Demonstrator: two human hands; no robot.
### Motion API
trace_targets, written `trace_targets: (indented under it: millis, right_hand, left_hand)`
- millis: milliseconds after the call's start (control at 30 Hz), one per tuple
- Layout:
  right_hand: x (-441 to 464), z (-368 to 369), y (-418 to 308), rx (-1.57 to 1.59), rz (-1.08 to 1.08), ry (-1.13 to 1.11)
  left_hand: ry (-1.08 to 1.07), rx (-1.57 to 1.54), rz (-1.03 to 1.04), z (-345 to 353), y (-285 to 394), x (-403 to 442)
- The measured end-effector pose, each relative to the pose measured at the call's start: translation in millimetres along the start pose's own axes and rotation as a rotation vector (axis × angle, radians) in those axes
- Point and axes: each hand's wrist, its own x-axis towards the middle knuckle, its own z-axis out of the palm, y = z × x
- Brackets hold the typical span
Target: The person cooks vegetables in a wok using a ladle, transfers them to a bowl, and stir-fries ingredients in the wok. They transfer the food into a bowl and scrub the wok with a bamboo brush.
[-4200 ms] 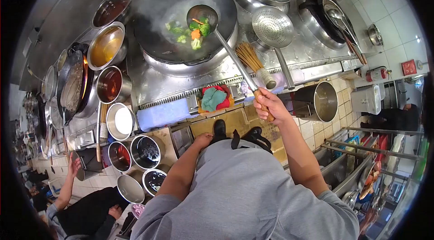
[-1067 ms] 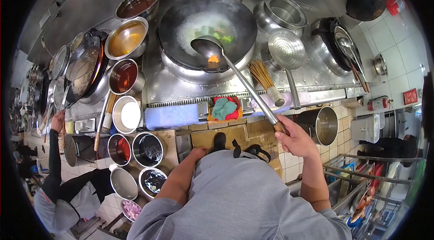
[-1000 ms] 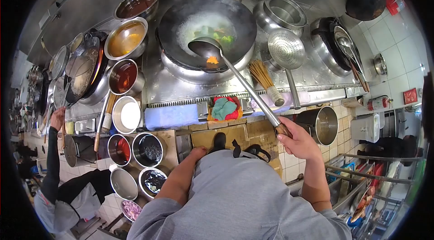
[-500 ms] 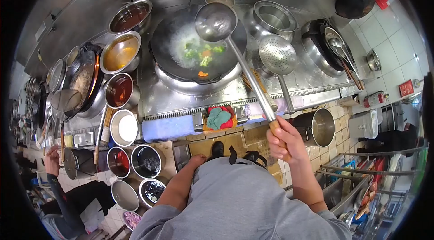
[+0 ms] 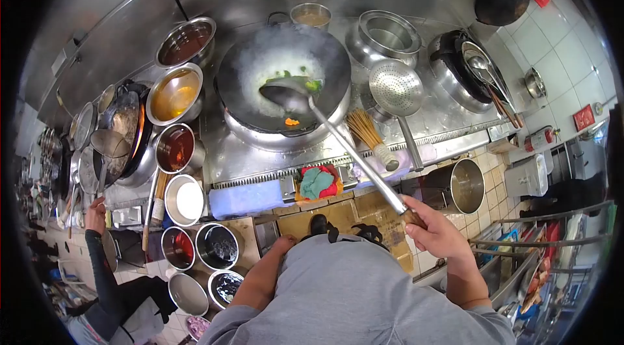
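Broadly, a metal stove top (image 5: pixel 224 160) spreads across the view, and a black wok (image 5: pixel 237 88) sits near its middle, steam veiling part of its inside. Over the wok is the bowl end of a long ladle (image 5: pixel 367 166), whose long axis runs diagonally: the bowl points away and to the left, the wooden grip comes back to the near right, and the shaft crosses above the wok's near rim. The slightly blurred bowl hides part of what lies behind it. Right of the ladle rests a perforated skimmer (image 5: pixel 396 88), handle towards the person; between them lies a bundled brush (image 5: pixel 367 129), so close to the shaft that I cannot tell whether they touch. The right hand (image 5: pixel 437 231) has its fingers wrapped around the wooden grip. The left hand (image 5: pixel 284 243) is beside the waist; I cannot tell how its fingers stand. Smallest are green broccoli (image 5: pixel 313 85) beside the bowl and an orange piece (image 5: pixel 292 122) near the wok's near rim.
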Motion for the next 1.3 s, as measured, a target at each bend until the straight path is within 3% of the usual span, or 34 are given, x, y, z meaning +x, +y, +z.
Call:
trace_targets:
  millis: [167,200,233,333,400,433,500,633,700,767,867,1000,1167,1233,1300]
  right_hand:
    - [27.9,15.8,29.5,-0.261,-0.148,-0.006]
    - [35.5,18.6,18.2,-0.195,0.011,0.003]
    - [45.7,20.4,19.3,-0.192,0.005,0.009]
    - [85.8,23.4,35.7,-0.404,-0.126,0.121]
    - [110.1,25.0,35.4,0.029,0.060,0.123]
    - [125.7,27.0,41.5,0.028,0.058,0.123]
    - [162.4,31.3,61.6,-0.083,-0.222,0.362]
    - [222.5,30.7,60.8,-0.187,-0.448,0.541]
    - [215.7,32.4,25.9,0.306,-0.025,0.312]
    - [219.5,34.9,25.5,0.469,0.018,0.240]
    - [220.3,33.4,41.2,1.011,0.024,-0.049]
    - [195.1,35.0,69.7,1.325,0.042,-0.207]
    - [156.9,44.6,96.7,1.398,0.051,-0.263]
    - [147.0,47.9,110.7,1.343,0.029,-0.261]
    - [137.2,51.8,120.7,1.326,0.042,-0.234]
  left_hand:
    - [0.027,-0.029,0.035,-8.2,7.5,-1.4]
    - [0.014,-0.008,0.038,-11.3,11.9,-1.0]
    - [0.019,-0.001,0.042,-13.8,15.9,-2.0]
    - [-0.033,-0.004,0.030,-14.1,19.7,1.2]
    - [-0.021,-0.011,0.024,-8.2,14.0,8.9]
    - [-0.019,-0.011,0.024,-8.4,13.5,8.5]
    - [-0.004,-0.028,0.038,-8.5,12.3,6.9]
    - [-0.005,-0.018,0.018,-8.0,9.5,5.5]
    - [0.010,-0.046,0.073,-6.5,8.5,3.0]
    - [0.018,-0.030,0.059,-5.8,12.0,-0.2]
    - [0.020,-0.007,0.046,-2.4,14.9,-1.6]
    - [0.028,-0.025,-0.006,5.0,19.0,-5.6]
    - [-0.047,-0.137,-0.056,3.8,17.3,-29.0]
    - [0.024,-0.105,0.065,10.0,5.4,-28.2]
    - [0.022,-0.088,0.008,14.6,3.1,-25.6]
